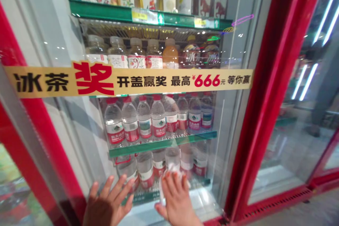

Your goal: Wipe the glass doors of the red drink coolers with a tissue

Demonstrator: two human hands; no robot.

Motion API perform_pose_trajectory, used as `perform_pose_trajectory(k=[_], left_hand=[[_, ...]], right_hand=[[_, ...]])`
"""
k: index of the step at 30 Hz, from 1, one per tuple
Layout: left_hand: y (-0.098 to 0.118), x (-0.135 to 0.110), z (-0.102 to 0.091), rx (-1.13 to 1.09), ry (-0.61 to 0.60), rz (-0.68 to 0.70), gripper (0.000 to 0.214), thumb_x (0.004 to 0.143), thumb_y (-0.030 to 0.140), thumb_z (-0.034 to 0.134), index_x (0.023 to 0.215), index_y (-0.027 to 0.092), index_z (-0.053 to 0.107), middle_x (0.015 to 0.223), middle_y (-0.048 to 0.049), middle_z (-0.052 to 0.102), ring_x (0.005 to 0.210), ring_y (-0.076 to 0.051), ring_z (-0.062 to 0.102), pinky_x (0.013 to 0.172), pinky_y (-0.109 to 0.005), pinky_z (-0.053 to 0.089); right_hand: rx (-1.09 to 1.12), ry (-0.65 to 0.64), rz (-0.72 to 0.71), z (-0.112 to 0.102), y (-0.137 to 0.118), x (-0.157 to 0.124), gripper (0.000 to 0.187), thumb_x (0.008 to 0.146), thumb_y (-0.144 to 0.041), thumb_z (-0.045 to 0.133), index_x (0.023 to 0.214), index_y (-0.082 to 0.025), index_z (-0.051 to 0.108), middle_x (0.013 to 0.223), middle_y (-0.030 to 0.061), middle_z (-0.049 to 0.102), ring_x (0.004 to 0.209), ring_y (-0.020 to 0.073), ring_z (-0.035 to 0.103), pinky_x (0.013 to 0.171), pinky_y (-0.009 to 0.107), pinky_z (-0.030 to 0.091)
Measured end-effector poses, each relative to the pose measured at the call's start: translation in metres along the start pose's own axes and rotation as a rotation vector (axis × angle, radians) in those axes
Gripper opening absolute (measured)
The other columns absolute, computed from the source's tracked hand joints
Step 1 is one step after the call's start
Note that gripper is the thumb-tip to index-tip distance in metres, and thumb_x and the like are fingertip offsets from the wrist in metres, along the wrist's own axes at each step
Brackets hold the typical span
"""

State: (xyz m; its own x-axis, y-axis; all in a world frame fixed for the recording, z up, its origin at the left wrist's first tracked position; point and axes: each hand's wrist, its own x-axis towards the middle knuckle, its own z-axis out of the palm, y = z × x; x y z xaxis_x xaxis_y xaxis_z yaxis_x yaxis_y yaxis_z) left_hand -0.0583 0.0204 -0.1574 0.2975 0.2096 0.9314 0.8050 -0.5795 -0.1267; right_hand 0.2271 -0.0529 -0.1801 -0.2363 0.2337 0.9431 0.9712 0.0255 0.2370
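My left hand (108, 201) is at the lower left of the glass door (230, 113), its fingers spread and nothing in them. To its right, my right hand (177, 197) lies with fingers flat and close together against the lower glass. A thin white cloth (162, 191) shows around and under those fingers, mostly hidden by the hand. Behind the glass, red-capped water bottles (144, 120) fill a shelf, with more bottles (145, 173) on the shelf below.
A yellow strip with printed characters (143, 82) crosses the door. Tea and juice bottles (171, 53) stand on shelves above. Red frames (262, 95) border the door on both sides. Another glass cabinet (296, 130) is at the right, with floor (320, 204) below it.
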Motion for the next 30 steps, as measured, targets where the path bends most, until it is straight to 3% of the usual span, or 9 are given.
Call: perform_pose_trajectory(k=[3,7,10,13,16,22,26,28,30], left_hand=[[0.004,0.002,-0.002,0.017,0.003,0.017,0.064,0.103,0.063,0.054,0.164,0.059,0.034,0.115,0.0037,0.083,0.106,-0.030,0.069,0.135,-0.061,0.018],[-0.001,0.002,-0.003,0.039,0.035,0.123,0.074,0.099,0.052,0.067,0.167,0.050,0.038,0.116,0.0014,0.080,0.112,-0.028,0.066,0.136,-0.056,0.019],[-0.004,0.001,-0.004,0.058,0.050,0.161,0.076,0.098,0.047,0.069,0.168,0.045,0.039,0.118,0.0001,0.078,0.115,-0.027,0.064,0.137,-0.055,0.020],[-0.006,0.000,-0.006,0.066,0.013,0.181,0.076,0.099,0.050,0.067,0.169,0.045,0.037,0.122,-0.0008,0.076,0.117,-0.028,0.063,0.137,-0.058,0.018],[-0.005,-0.001,-0.006,0.065,0.010,0.165,0.076,0.099,0.052,0.066,0.169,0.046,0.036,0.123,-0.0012,0.076,0.119,-0.029,0.062,0.137,-0.059,0.019],[-0.004,0.001,-0.007,0.050,0.032,0.154,0.071,0.100,0.048,0.066,0.167,0.046,0.041,0.121,0.0012,0.077,0.125,-0.026,0.063,0.138,-0.056,0.019],[-0.011,-0.005,-0.008,0.081,-0.005,0.228,0.075,0.091,0.041,0.078,0.161,0.042,0.052,0.129,0.0011,0.078,0.138,-0.028,0.061,0.140,-0.055,0.017],[-0.012,-0.010,-0.005,0.095,0.002,0.239,0.079,0.089,0.041,0.078,0.163,0.042,0.050,0.136,0.0018,0.078,0.144,-0.029,0.058,0.140,-0.056,0.018],[-0.011,-0.013,-0.001,0.042,0.000,0.132,0.078,0.090,0.044,0.075,0.163,0.048,0.048,0.143,0.0058,0.075,0.152,-0.031,0.052,0.140,-0.060,0.017]], right_hand=[[0.028,0.018,-0.136,-0.009,-0.004,-0.048,0.068,0.102,-0.067,0.032,0.165,-0.045,0.048,0.177,-0.0200,0.027,0.171,0.0134,0.015,0.140,0.028,0.016],[-0.048,-0.056,0.261,-0.008,0.031,-0.067,0.084,0.104,-0.038,0.043,0.175,-0.005,0.013,0.182,0.0196,0.008,0.172,0.0361,0.006,0.137,0.071,0.014],[-0.025,-0.076,0.542,0.010,0.002,-0.062,0.082,0.107,-0.035,0.035,0.174,-0.002,0.003,0.181,0.0276,0.002,0.171,0.0426,0.000,0.128,0.085,0.017],[0.072,-0.104,0.212,0.020,-0.044,-0.076,0.083,0.104,-0.041,0.048,0.175,-0.010,0.019,0.182,0.0167,0.019,0.172,0.0360,0.005,0.139,0.066,0.005],[0.077,-0.124,0.018,0.014,-0.034,-0.099,0.080,0.104,-0.044,0.053,0.175,-0.019,0.026,0.180,0.0069,0.028,0.172,0.0280,0.010,0.142,0.052,0.002],[-0.084,-0.092,0.572,0.009,-0.007,-0.074,0.081,0.105,-0.035,0.041,0.174,-0.002,0.013,0.180,0.0250,0.014,0.172,0.0375,0.006,0.134,0.077,0.018],[0.016,0.019,0.001,0.020,-0.085,-0.051,0.058,0.094,-0.055,0.048,0.146,-0.041,0.070,0.166,-0.0130,0.050,0.171,0.0281,0.019,0.143,0.055,0.012],[0.034,0.086,-0.119,0.016,-0.087,-0.044,0.049,0.093,-0.060,0.042,0.130,-0.058,0.074,0.160,-0.0304,0.048,0.171,0.0174,0.018,0.143,0.040,0.015],[0.004,0.099,-0.033,0.005,-0.045,-0.031,0.059,0.095,-0.052,0.045,0.150,-0.046,0.066,0.170,-0.0187,0.039,0.171,0.0220,0.017,0.143,0.045,0.012]])
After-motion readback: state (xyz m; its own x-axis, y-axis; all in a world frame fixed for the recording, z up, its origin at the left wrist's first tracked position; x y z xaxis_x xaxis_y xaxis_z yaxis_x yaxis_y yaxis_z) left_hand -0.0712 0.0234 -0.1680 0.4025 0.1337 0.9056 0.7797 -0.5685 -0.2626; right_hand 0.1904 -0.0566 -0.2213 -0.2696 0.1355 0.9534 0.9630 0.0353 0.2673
